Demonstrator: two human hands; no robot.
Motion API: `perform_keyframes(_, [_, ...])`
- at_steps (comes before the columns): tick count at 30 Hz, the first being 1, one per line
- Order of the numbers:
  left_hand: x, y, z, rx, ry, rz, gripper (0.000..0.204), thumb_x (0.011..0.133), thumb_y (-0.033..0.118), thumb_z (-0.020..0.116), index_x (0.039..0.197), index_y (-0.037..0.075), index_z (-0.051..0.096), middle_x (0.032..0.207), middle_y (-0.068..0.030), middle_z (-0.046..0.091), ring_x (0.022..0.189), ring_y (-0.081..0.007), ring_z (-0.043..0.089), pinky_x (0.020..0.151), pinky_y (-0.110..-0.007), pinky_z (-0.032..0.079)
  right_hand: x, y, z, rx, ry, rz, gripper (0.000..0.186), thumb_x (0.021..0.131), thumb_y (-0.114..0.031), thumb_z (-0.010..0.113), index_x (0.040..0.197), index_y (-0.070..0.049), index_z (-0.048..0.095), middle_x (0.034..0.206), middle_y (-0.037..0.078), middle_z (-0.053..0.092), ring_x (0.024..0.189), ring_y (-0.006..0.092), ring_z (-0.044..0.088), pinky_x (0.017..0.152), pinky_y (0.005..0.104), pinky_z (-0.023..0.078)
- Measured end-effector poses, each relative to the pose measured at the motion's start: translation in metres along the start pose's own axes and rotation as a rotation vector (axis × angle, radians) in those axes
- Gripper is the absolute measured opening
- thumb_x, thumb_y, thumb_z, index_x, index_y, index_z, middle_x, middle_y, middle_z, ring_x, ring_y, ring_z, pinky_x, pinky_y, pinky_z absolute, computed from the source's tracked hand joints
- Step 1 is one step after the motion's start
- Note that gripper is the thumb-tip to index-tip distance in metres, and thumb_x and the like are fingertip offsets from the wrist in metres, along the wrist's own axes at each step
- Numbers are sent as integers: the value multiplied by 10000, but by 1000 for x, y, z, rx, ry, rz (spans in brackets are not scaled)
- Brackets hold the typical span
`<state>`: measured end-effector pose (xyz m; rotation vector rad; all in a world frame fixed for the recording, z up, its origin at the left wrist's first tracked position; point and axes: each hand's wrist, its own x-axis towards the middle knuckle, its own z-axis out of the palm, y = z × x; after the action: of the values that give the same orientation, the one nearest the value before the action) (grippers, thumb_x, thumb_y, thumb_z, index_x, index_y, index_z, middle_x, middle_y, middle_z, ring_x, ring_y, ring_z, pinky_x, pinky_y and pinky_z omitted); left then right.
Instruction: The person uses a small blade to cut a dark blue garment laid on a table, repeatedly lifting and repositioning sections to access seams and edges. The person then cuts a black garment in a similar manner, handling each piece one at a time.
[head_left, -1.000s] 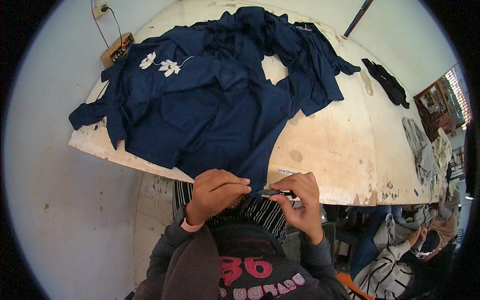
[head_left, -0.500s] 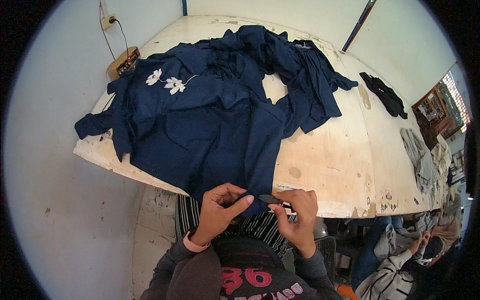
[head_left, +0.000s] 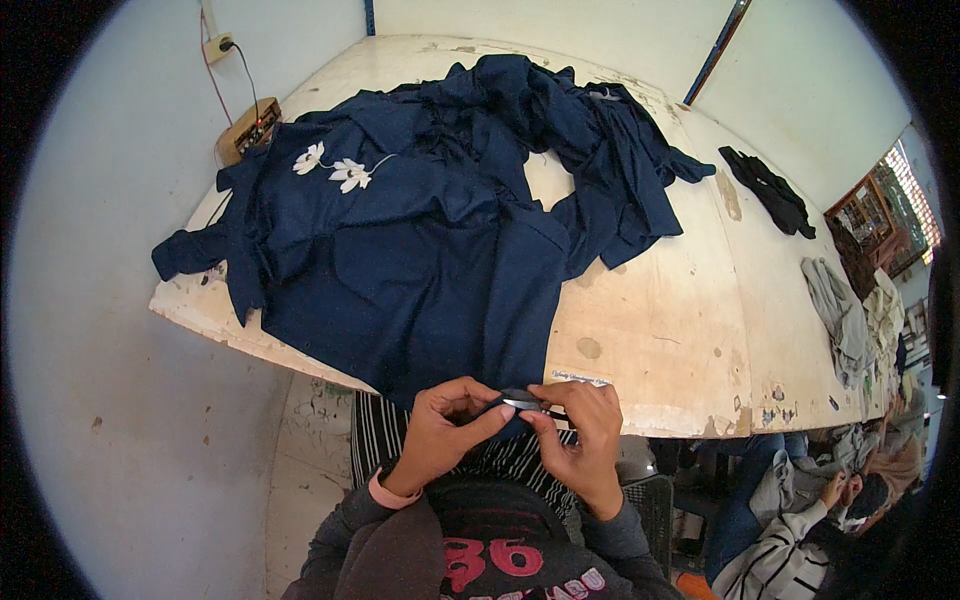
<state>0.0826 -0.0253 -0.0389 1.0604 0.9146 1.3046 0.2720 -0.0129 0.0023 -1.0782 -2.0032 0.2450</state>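
Note:
A dark navy garment (head_left: 420, 280) lies rumpled over the table, with white flowers (head_left: 350, 174) on its upper left part. Its near edge hangs over the table's front edge toward my lap. My left hand (head_left: 438, 432) pinches that edge between thumb and fingers. In my right hand (head_left: 585, 432) is a pair of small dark thread snips (head_left: 522, 402), gripped between thumb and fingers. The snips' blades lie against the cloth right beside my left thumb. Whether the blades are closed, and any thread between them, is too small to make out.
The pale, worn wooden table (head_left: 660, 330) carries a black garment (head_left: 768, 190) and a grey cloth (head_left: 838, 310) on the right. A wooden box with a cord (head_left: 250, 130) stands at the left wall. Another person's striped sleeve (head_left: 780, 545) shows at the lower right.
My right hand has shifted slightly left, bringing the snips up to my left fingertips. The snips have turned, so a shiny blade edge now shows. The garment's main part lies the same.

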Motion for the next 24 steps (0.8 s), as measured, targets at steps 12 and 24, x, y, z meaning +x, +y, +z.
perform_keyframes(12, [5, 11, -18, 980, 13, 869, 203, 754, 135, 775, 954, 165, 778, 923, 1, 728, 721, -148, 683, 586, -272, 486, 9, 15, -21, -23, -55, -56, 218, 771, -196, 823, 947, -107, 730, 866, 12, 726, 721, 202, 613, 688, 346, 357])
perform_keyframes(24, [11, 5, -16, 917, -17, 872, 166, 766, 138, 756, 928, 171, 771, 928, 11, 732, 700, -137, 669, 570, -268, 469, 4, 23, -21, 50, -153, -83, 222, 754, -220, 829, 925, -121, 727, 867, 0, 723, 748, 189, 614, 693, 341, 350])
